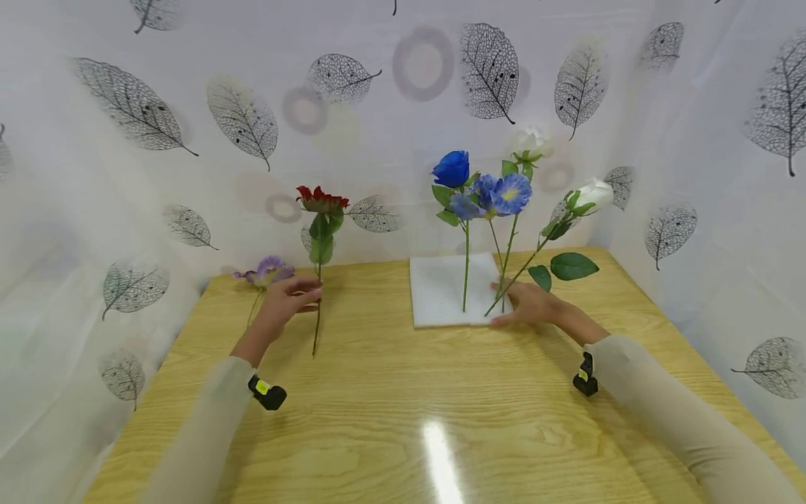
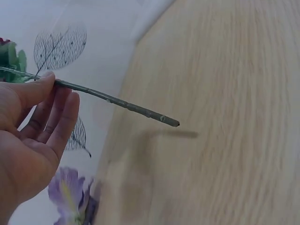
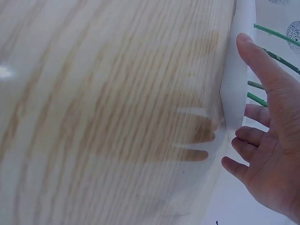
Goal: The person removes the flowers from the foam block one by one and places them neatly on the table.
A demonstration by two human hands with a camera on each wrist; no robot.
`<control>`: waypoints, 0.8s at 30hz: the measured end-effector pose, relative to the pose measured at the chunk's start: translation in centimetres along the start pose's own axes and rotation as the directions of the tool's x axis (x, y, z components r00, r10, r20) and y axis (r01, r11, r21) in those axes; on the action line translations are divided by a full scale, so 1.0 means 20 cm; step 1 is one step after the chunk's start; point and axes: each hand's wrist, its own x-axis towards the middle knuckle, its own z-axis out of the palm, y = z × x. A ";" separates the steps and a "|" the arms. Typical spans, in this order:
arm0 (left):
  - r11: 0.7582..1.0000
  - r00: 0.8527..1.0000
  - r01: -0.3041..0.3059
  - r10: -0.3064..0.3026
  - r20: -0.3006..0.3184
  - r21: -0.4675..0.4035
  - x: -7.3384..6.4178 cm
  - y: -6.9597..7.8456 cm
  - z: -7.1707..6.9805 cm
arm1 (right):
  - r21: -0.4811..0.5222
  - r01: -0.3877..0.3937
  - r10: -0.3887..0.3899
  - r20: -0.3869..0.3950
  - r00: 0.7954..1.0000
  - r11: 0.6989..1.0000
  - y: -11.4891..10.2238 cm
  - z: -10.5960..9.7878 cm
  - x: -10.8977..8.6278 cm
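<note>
A red flower (image 1: 323, 204), held nearly upright, is pinched by its stem between the thumb and fingers of the left hand (image 1: 283, 306), with the stem's end above the wooden tabletop (image 1: 352, 420). To the right, a white block (image 1: 434, 294) is touched at its right edge by the right hand (image 1: 534, 303), its fingers spread. In the block are stood a blue rose (image 1: 452, 169), a ruffled blue flower (image 1: 511, 194) and two white roses (image 1: 595, 196), one tilted right. A purple flower (image 1: 269, 269) is seen beside the left hand.
</note>
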 end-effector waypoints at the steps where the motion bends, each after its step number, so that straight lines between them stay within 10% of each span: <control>1: 1.000 1.000 0.009 -0.009 0.005 0.017 -0.02 -0.01 -0.02 | 0.000 -0.002 0.002 0.002 1.000 1.000 0.00 0.00 0.00; 24: 0.959 0.964 0.262 -0.265 0.008 0.110 -0.23 -0.10 -0.28 | -0.001 -0.001 0.001 -0.001 1.000 1.000 0.02 0.01 0.01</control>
